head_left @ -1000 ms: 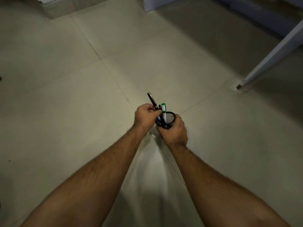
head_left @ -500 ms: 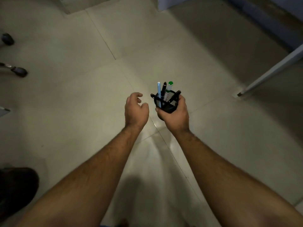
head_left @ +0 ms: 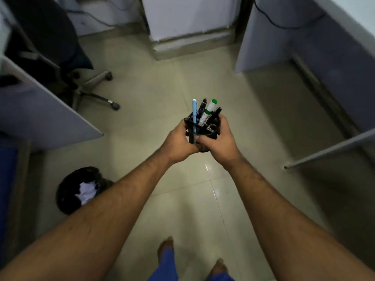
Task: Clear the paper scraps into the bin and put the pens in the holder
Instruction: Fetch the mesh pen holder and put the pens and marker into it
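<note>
**Pens gathered in the holder, carried over the floor**

Nearest the camera, 2 bare feet (head_left: 165, 247) and blue trouser legs stand on the tiled floor (head_left: 203, 199). To the person's left, a black-lined bin (head_left: 67, 197) sits on the floor with white paper scraps (head_left: 87, 192) inside it.

Further out, both forearms reach forward and meet around a black mesh pen holder (head_left: 211, 129). The right hand (head_left: 223, 141) wraps the holder's right side and base, fingers curled round it. The left hand (head_left: 177, 141) closes against the left side, and seems to pinch a dark pen (head_left: 191, 137) that hangs at the rim; the exact finger contact is hard to read. Upright in the holder are a light blue pen (head_left: 194, 112), a black pen (head_left: 202, 107), a green-capped marker (head_left: 210, 109) and another dark pen (head_left: 216, 113).

Beyond the hands are a grey desk panel (head_left: 46, 116) on the left, an office chair (head_left: 60, 47) behind it, and further desk panels (head_left: 304, 47) on the right.

Judging from this, the scraps step looks done and the pen step is nearly finished. The next move calls for seating that rim pen fully, then setting the holder down upright on a tabletop, keeping it level so nothing tips out.
</note>
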A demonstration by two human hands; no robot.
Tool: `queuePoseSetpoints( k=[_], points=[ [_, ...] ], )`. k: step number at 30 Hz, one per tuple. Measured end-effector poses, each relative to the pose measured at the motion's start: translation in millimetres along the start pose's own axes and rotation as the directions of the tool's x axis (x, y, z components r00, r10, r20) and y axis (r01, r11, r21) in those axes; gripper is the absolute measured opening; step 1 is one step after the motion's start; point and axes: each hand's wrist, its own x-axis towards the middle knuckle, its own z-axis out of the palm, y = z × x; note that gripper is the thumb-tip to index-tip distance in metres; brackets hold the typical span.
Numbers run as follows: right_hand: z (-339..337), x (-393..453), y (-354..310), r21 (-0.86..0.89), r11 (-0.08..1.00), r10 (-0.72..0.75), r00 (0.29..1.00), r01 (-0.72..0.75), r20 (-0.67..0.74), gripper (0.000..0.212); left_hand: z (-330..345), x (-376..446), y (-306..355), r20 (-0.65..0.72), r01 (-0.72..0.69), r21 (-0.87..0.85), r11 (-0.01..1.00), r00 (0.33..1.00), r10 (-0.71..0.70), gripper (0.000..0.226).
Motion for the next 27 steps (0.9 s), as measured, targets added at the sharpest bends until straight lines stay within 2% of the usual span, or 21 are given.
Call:
queuePoseSetpoints(
  k=[5,10,13,16,18,20,24,27],
  points=[
    [39,-39,-132,-0.174,0.979,-0.083,0.984,0.11,0.155,0.077,-95,-87,74,-0.189,0.003,-0.077,0.997,0.982,-0.018,0.073],
    [130,-78,-202,-0.111,0.978,-0.133,0.938,0.176,0.321,0.075,-189,-168,91,-0.414,-0.018,-0.13,0.991,0.909,-0.038,0.065],
    [206,-102,-231,-0.042,0.983,-0.143,0.893,0.178,0.427,0.073,-251,-215,74,-0.504,-0.014,-0.169,0.985,0.861,-0.074,0.066],
    [288,-119,-247,-0.048,0.984,-0.119,0.836,0.171,0.536,0.076,-315,-255,44,-0.566,0.005,-0.216,0.976,0.814,-0.13,0.072],
    [348,-128,-256,-0.071,0.987,-0.071,0.785,0.145,0.616,0.073,-362,-282,17,-0.612,0.045,-0.221,0.974,0.771,-0.174,0.071],
    [403,-137,-260,-0.086,0.991,-0.017,0.721,0.105,0.693,0.062,-401,-308,-11,-0.664,0.064,-0.214,0.975,0.722,-0.193,0.068],
    [510,-162,-256,-0.175,0.984,0.141,0.618,-0.005,0.774,0.043,-465,-351,-73,-0.778,0.075,-0.227,0.971,0.586,-0.227,0.047],
    [581,-175,-240,-0.249,0.966,0.248,0.553,-0.074,0.795,0.046,-497,-375,-124,-0.797,0.128,-0.272,0.954,0.526,-0.297,0.049]
  ],
)
